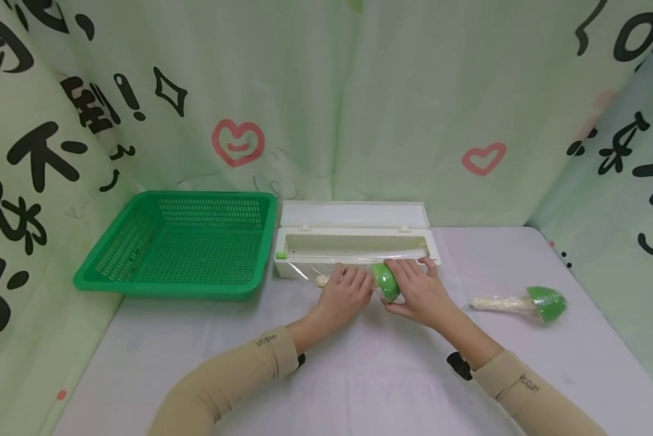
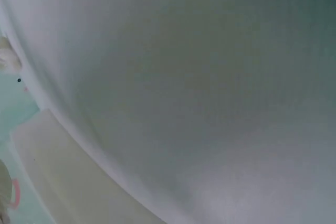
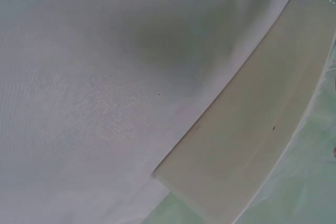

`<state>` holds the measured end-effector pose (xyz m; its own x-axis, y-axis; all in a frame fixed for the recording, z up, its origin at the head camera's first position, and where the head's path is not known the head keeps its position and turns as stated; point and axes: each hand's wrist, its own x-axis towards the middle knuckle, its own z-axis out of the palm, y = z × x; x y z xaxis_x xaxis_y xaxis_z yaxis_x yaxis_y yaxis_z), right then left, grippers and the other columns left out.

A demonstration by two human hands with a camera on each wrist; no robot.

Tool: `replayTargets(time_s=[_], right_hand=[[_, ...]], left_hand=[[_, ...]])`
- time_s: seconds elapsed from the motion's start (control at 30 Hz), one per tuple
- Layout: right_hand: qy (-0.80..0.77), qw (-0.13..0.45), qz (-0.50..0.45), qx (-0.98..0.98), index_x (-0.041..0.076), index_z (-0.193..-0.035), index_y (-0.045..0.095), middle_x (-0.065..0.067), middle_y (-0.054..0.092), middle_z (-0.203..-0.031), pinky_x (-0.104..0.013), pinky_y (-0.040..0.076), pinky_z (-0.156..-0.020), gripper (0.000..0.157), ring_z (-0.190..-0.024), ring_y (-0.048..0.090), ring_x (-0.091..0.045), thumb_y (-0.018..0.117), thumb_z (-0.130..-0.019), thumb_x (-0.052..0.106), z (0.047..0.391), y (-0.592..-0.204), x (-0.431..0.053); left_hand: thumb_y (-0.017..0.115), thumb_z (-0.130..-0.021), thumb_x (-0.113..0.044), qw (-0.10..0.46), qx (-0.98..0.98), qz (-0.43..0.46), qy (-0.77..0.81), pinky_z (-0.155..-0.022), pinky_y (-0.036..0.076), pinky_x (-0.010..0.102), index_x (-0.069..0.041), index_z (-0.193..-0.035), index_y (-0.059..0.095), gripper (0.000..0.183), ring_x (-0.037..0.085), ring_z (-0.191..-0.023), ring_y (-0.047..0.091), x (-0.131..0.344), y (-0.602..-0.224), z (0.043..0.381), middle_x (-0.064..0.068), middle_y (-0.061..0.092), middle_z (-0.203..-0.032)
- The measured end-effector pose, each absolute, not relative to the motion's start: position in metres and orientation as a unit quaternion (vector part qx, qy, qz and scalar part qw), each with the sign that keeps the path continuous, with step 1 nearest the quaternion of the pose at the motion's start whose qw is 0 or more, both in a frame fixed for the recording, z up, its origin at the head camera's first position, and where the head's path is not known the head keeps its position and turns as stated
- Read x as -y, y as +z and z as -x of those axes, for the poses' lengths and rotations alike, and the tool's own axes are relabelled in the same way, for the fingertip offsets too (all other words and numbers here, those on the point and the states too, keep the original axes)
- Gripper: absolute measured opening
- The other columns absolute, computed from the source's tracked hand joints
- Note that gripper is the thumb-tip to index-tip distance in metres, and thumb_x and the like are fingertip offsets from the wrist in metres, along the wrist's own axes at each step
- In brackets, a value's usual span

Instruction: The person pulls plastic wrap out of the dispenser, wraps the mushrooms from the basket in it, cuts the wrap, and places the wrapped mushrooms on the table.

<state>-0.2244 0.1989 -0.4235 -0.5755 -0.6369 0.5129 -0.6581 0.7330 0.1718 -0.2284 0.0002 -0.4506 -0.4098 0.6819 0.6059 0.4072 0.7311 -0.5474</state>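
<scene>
A mushroom-shaped piece with a green cap (image 1: 386, 282) and a pale stem lies across the front of a white cling film box (image 1: 299, 267). My left hand (image 1: 346, 292) grips its stem, whose pale end (image 1: 321, 281) pokes out at the left. With fingers over the top and thumb below, my right hand (image 1: 420, 292) holds the green cap. Clear film (image 1: 300, 270) stretches from the box's left front toward my left hand. The box lid (image 1: 353, 214) is raised. Both wrist views show tablecloth and the box front (image 3: 247, 114), not the fingers.
A second green-capped piece (image 1: 546, 304), wrapped in clear film, lies on the right of the white tablecloth (image 1: 348, 387). Left of the box stands a green plastic basket (image 1: 173, 289) with nothing in it. A pale green printed curtain (image 1: 402, 121) hangs behind and at both sides.
</scene>
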Motion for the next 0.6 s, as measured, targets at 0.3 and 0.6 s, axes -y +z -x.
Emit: replayTargets(time_s=[0.3, 0.6], right_hand=[[0.014, 0.280, -0.365, 0.888, 0.003, -0.117, 0.047, -0.012, 0.055, -0.099, -0.051, 0.024, -0.083, 0.074, -0.091, 0.049, -0.028, 0.068, -0.060, 0.045, 0.220, -0.413, -0.197], [0.003, 0.280, -0.372, 0.885, 0.004, -0.115, 0.048, -0.010, 0.056, -0.098, -0.050, 0.025, -0.083, 0.075, -0.087, 0.049, -0.027, 0.069, -0.058, 0.048, 0.213, -0.398, -0.193]], left_hand=[[0.047, -0.088, -0.040, 0.456, 0.803, 0.349, 0.157, -0.074, 0.040, 0.028, -0.016, -0.092, 0.054, 0.025, 0.011, -0.074, 0.049, 0.003, -0.442, 0.231, -0.005, 0.051, -0.082], [0.048, -0.089, -0.039, 0.442, 0.808, 0.363, 0.143, -0.070, 0.041, 0.026, -0.016, -0.089, 0.056, 0.024, 0.011, -0.071, 0.049, 0.008, -0.424, 0.222, -0.005, 0.051, -0.078]])
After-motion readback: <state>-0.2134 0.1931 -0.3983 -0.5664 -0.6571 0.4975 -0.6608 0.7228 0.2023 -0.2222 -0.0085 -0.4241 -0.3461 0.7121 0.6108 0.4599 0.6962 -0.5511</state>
